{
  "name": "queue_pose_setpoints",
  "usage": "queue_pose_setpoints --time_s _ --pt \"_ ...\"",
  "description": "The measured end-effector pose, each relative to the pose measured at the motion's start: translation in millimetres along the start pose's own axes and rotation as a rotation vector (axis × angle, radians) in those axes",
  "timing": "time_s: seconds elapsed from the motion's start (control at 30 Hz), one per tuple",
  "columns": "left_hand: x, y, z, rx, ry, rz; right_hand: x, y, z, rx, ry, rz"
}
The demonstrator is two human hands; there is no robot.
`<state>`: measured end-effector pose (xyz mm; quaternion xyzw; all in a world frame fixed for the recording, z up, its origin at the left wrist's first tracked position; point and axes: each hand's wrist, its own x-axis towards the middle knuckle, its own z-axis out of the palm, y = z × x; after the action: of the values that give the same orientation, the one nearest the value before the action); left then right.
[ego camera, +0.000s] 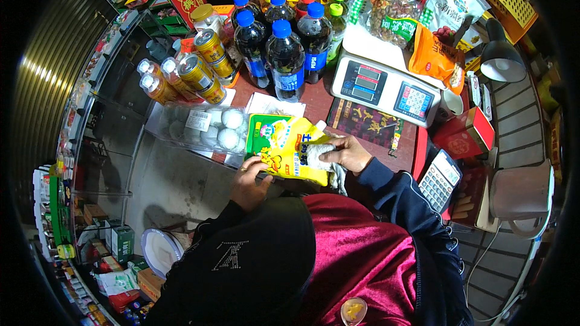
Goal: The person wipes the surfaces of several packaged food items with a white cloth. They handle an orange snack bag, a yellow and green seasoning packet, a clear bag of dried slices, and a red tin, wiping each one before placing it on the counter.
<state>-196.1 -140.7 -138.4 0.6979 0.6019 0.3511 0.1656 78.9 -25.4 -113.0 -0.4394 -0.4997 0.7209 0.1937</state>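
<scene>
A yellow and green plastic food pouch (292,138) lies at the front edge of the dark red tabletop (317,111). My left hand (249,183) grips its lower left edge; a ring shows on one finger. In my right hand (351,156) is a bunched whitish-grey cloth (321,153), pressed against the pouch's printed face near its right end. Part of the cloth hangs down past the pouch. Left of the pouch, and touching or nearly touching it, is a clear plastic carton (197,122) of white, egg-like things with a label on top.
Several cola bottles (283,54) with blue caps and gold drink cans (201,77) stand behind. A price-computing scale (385,90) sits behind right, a snack bag (437,59) on it. To the right are a calculator (439,181), a desk lamp (500,56) and a kettle-like vessel (519,192).
</scene>
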Motion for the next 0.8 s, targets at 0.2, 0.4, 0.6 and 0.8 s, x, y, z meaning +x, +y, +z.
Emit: queue_pose_setpoints --time_s 0.2,0.4,0.6,0.8 --pt "1 -4 2 -0.043 -0.025 0.031 -18 -17 6 -0.089 0.153 -0.170" --pt "24 26 7 -0.265 0.080 -0.015 -56 -62 -11 -0.009 0.082 -0.375" --pt "61 51 11 -0.689 0.089 -0.068 -90 -79 -40 0.231 0.046 -0.500" --pt "126 94 3 -0.531 -0.247 0.391 -104 -85 -68 0.187 -0.009 -0.611"
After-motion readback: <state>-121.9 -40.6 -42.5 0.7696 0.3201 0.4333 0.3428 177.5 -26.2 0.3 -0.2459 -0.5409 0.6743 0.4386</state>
